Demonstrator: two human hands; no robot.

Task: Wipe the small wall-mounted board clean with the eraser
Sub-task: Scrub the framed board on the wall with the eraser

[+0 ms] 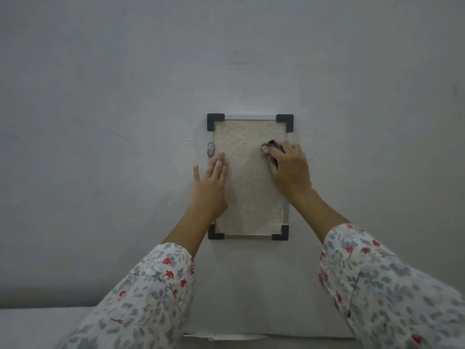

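Observation:
A small upright board [247, 137] hangs on the grey wall, with a rough beige face, a thin metal frame and dark plastic corner caps. My right hand [289, 170] is shut on a dark eraser [273, 144], pressed against the board's upper right part; only the eraser's top edge shows past my fingers. My left hand [210, 183] lies flat with fingers together against the board's left edge, thumb spread onto the wall. Both forearms wear floral sleeves.
A metal hanger clip [210, 149] sits on the board's left frame just above my left fingertips. The plain grey wall [125, 96] surrounds the board. A pale ledge or surface [37, 326] runs along the bottom left.

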